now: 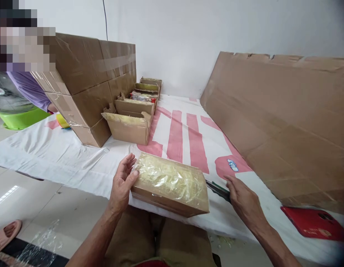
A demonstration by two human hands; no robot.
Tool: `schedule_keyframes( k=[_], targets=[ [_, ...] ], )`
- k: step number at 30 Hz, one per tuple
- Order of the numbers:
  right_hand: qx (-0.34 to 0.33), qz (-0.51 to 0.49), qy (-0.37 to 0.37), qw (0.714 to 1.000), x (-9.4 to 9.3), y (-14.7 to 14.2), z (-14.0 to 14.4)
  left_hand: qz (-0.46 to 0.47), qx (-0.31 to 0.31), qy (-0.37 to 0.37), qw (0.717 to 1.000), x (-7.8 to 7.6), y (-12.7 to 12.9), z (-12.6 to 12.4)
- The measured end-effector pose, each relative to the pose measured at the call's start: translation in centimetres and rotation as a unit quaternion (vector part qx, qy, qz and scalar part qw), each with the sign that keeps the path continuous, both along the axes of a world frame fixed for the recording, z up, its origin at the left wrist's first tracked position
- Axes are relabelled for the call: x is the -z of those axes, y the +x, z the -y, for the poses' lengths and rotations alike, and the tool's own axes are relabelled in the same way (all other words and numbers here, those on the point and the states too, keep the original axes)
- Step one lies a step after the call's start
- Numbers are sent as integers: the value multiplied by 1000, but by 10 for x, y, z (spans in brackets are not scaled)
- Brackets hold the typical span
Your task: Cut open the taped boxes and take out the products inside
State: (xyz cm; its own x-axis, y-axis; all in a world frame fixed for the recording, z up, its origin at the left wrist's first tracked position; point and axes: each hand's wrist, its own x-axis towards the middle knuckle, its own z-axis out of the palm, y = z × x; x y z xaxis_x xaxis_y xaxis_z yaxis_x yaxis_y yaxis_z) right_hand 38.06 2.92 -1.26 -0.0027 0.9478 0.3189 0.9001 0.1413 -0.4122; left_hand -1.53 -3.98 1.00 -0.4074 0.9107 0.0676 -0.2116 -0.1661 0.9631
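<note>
At the near edge of the cloth-covered table [113, 148], the left end of a taped box [172, 204] was loosely held by the left hand [123, 183], its thumb laid over the top; a dark tool [220, 191] was clasped in the right hand [242, 198], though its kind could not be told. The box could be tipped off the edge, it was judged, if pushed from the right against so light a hold; fingers could be nicked if the tool were sharp and slipped on the glossy tape. One taped box, one tool, one red phone [305, 218] and one leaning cardboard sheet [272, 118] were counted; at least four open boxes [129, 128] and five stacked boxes [90, 100] were made out, others possibly hidden.
</note>
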Motion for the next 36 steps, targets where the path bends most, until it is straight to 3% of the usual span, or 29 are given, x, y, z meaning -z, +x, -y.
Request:
schedule_keyframes(
  k=[4,11,15,19,21,25,30,36],
  targets=[
    [54,-90,-144,984,-3,-24,-6,-4,19,2,1000,-1,-3,-3],
    [15,-232,-290,928,-18,-23,3,-59,35,-25,997,-1,-13,-3],
    [-4,-305,-320,897,-40,-23,10,-59,60,-19,996,-10,-11,-8],
    [-42,-375,-296,877,-82,-40,13,-76,71,-5,995,-15,-11,-17],
    [-118,-308,-276,903,-110,-59,16,-90,82,-14,992,-15,-12,-19],
    [-246,-12,-169,954,-153,-113,21,-78,108,-51,990,-11,-13,-17],
    [-288,246,-92,921,-163,-178,12,-58,116,-73,989,-12,-12,-12],
    [-278,361,-118,882,-165,-214,7,-54,141,-72,986,-15,-14,-14]
  ],
)
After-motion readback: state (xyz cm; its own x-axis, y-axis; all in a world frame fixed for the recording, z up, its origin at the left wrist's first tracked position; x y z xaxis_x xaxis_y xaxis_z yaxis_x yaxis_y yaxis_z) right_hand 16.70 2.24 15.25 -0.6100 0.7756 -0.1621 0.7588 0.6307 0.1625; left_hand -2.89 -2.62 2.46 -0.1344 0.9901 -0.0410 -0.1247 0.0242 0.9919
